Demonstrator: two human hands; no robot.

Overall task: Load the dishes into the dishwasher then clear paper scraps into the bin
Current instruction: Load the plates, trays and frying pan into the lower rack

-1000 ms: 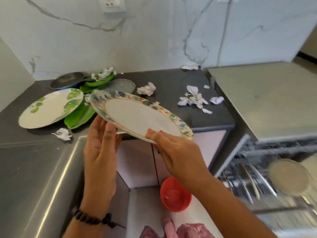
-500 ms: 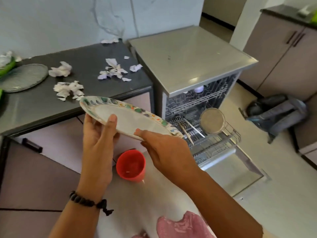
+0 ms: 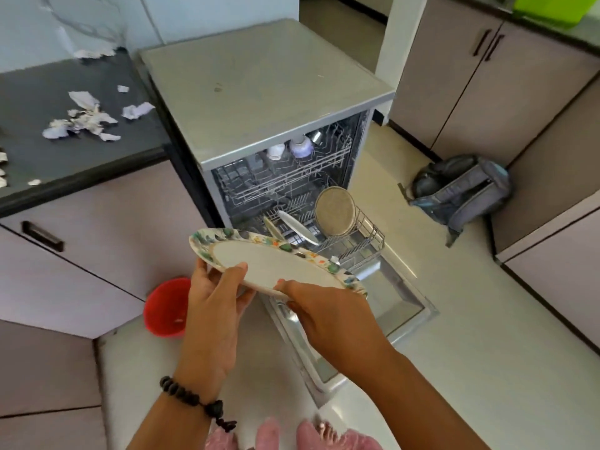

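Both hands hold a white plate with a colourful floral rim (image 3: 269, 264), tilted, over the open dishwasher door (image 3: 389, 306). My left hand (image 3: 214, 303) grips its near left edge with the thumb on top. My right hand (image 3: 328, 316) grips its near right edge. Behind the plate, the dishwasher (image 3: 259, 102) stands open with its lower rack (image 3: 357, 241) pulled out. In that rack stand a round grey plate (image 3: 335, 211) and two white plates (image 3: 297, 227). Cups sit in the upper rack (image 3: 289, 177). Torn paper scraps (image 3: 84, 118) lie on the dark counter (image 3: 39, 151) at left.
A red bin (image 3: 165, 308) sits on the floor by the cabinet, left of my hands. A grey backpack (image 3: 464, 190) leans against the cabinets at right. A green container (image 3: 548, 8) rests on the far right counter. Pink slippers (image 3: 269, 433) show at the bottom.
The view has swung right from the counter to the open dishwasher. The floral plate, held in both hands, has travelled from above the counter to above the dishwasher door.
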